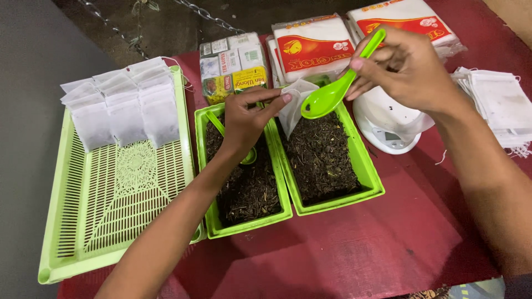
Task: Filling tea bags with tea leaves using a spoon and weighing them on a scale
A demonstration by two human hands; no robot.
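While holding small white filter bag (pixel 292 105) open in left hand (pixel 244 119), we are gripping green spoon (pixel 338 83) in right hand (pixel 407 69). Spoon's long axis running toward 1 o'clock, bowl touching bag mouth. Bag hanging over right green tray (pixel 366 166) of dark loose tea, mid-desk.

Green plastic spoon (pixel 331 88), bowl tilted at mouth of small white filter bag (pixel 293 102), held open above right tea tray (pixel 363 160).

Single head-worn view, steeply down and close over a red table (pixel 354 243), arms entering from below.
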